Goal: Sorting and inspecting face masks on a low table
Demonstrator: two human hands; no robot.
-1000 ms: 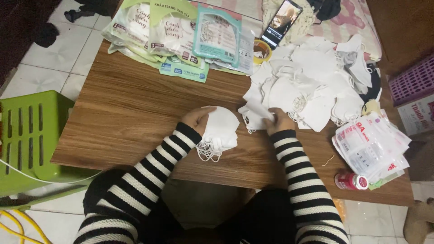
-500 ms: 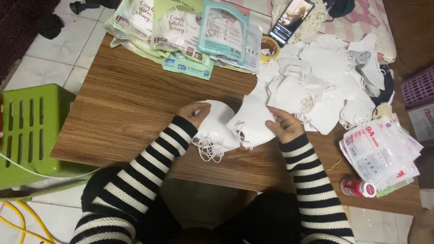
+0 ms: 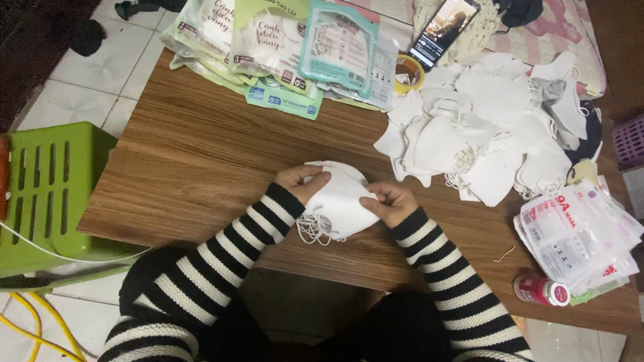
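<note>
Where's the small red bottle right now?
In the head view, the small red bottle lies on its side near the table's front right corner, just below the stack of empty clear packets and to the right of the right hand.

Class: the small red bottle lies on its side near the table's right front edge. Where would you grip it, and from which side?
Grip the red bottle across its round middle, coming from above: it lies flat, and the packets crowd its far side.

A wooden table (image 3: 201, 154) stands on white tiled floor (image 3: 87, 67) (green plastic stool (image 3: 47, 188) beside it).
</note>
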